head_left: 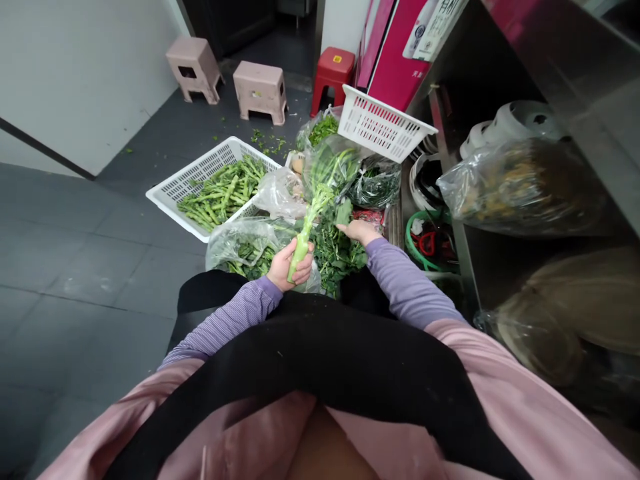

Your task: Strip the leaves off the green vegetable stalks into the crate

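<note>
My left hand (292, 265) is wrapped round the thick lower end of a pale green vegetable stalk (311, 223), its top pointing away from me. To the right, my right hand (361, 230) is closed with the fingertips at a broad green leaf (344, 212), which it seems to pinch. Beneath it lies a heap of dark green leaves (334, 257). An open plastic bag of leafy stalks (253, 257) rests beside my left hand. Beyond, a white slotted basket (170, 198) holds many trimmed green stalks (225, 190).
Another white basket (383, 127) stands tilted above bags of greens (375, 183). Two pale pink stools (259, 87) and a red stool (334, 70) are farther back. On the right, a metal shelf (467, 267) borders the work area, with a green basket (411, 243) beside it.
</note>
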`<state>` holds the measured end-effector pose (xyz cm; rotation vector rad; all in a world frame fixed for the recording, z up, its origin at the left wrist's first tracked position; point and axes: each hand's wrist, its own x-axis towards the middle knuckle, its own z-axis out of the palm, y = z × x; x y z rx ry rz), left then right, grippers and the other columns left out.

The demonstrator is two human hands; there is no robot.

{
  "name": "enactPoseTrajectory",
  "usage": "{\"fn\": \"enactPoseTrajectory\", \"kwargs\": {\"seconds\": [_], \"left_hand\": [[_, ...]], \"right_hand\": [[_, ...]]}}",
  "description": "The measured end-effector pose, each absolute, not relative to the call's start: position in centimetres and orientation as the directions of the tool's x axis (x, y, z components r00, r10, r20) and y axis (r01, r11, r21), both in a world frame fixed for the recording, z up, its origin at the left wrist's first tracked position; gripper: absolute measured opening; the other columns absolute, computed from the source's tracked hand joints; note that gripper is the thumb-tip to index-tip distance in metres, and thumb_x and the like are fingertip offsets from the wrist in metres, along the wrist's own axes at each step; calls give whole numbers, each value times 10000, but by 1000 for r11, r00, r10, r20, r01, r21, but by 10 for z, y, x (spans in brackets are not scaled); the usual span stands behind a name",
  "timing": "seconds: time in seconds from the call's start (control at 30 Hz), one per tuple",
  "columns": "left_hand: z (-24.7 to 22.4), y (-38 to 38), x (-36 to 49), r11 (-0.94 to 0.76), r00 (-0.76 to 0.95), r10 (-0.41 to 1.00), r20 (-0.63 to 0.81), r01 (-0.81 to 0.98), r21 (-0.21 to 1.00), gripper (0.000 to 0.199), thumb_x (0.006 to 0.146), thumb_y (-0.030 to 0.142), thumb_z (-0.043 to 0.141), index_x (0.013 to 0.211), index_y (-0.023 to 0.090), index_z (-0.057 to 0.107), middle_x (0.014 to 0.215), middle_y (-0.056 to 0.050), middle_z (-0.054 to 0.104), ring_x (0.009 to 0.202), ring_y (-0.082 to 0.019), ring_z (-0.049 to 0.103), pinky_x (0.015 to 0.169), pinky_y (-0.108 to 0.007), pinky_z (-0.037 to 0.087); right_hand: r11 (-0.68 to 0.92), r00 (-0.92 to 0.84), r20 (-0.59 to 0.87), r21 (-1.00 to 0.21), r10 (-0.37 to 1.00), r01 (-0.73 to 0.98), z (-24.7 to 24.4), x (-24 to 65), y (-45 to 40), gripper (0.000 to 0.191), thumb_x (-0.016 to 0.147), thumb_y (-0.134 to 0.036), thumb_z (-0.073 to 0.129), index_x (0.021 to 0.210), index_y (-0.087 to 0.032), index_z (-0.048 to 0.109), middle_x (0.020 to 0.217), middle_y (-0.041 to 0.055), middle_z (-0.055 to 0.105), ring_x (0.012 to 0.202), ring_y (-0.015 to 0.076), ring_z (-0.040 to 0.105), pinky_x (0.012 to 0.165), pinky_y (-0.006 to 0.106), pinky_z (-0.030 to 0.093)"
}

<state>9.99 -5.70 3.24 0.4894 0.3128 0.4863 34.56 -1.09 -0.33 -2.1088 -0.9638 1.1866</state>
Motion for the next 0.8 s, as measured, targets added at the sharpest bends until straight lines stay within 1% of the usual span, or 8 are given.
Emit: {"fn": "enactPoseTrajectory", "kwargs": {"seconds": [0.1, 0.23, 0.3, 0.4, 0.47, 0.57, 0.67, 0.8], "left_hand": [[30, -58, 99, 786, 843, 501, -195, -349, 511, 411, 944, 480, 253, 865, 164, 503, 448, 67, 359, 240, -66, 256, 261, -181, 259], [27, -66, 105, 752, 834, 485, -262, -245, 612, 407, 889, 554, 365, 888, 168, 495, 447, 66, 407, 244, -77, 305, 269, -194, 286], [24, -71, 109, 662, 764, 575, -292, -225, 715, 423, 846, 585, 441, 897, 168, 491, 450, 61, 447, 254, -86, 348, 273, -196, 291], [20, -73, 113, 459, 546, 789, -282, -218, 862, 443, 803, 599, 518, 887, 166, 486, 457, 61, 486, 267, -87, 394, 279, -185, 275], [19, -72, 113, 369, 444, 860, -253, -196, 909, 458, 787, 616, 532, 873, 168, 482, 464, 63, 500, 270, -82, 402, 285, -184, 270], [19, -71, 110, 338, 494, 838, -232, -137, 931, 476, 767, 635, 545, 861, 173, 482, 479, 61, 519, 275, -80, 414, 299, -186, 271], [20, -75, 108, 329, 559, 798, -226, -90, 940, 453, 777, 625, 537, 853, 182, 479, 493, 57, 526, 289, -85, 429, 313, -188, 277], [17, -78, 109, 237, 497, 839, -221, 33, 971, 339, 824, 521, 531, 868, 186, 506, 501, 56, 517, 308, -81, 423, 346, -192, 283]], "right_hand": [[-382, 239, -323, -883, 916, 271, 10, 324, -21, 322, 775, -460, 627, 927, -178, 597, 853, 62, 667, 814, 176, 638, 704, 286, 492], [-105, 227, -94, -994, 969, 37, 23, 278, -40, 307, 840, -512, 493, 833, -205, 499, 590, -32, 542, 523, 110, 516, 536, 238, 438], [-2, 355, 35, -995, 934, 104, 26, 265, -49, 279, 827, -472, 524, 753, -214, 449, 537, -50, 472, 496, 106, 460, 530, 241, 420], [79, 423, 231, -934, 876, 348, 23, 257, -66, 264, 788, -417, 586, 699, -212, 445, 635, -16, 511, 625, 123, 498, 637, 264, 445], [55, 391, 198, -936, 899, 347, 18, 254, -77, 269, 784, -421, 590, 696, -211, 447, 665, -10, 523, 640, 123, 503, 644, 264, 448], [-72, 286, -65, -997, 956, 15, 15, 251, -84, 281, 834, -489, 506, 782, -220, 440, 630, -36, 513, 507, 99, 455, 514, 237, 416], [-69, 190, -106, -979, 976, -192, 20, 254, -79, 315, 854, -545, 459, 901, -233, 460, 644, -40, 509, 491, 92, 445, 493, 224, 410], [52, 327, 133, -968, 936, 245, 28, 260, -75, 263, 839, -462, 528, 741, -231, 452, 637, -17, 466, 588, 122, 456, 630, 268, 451]]}}
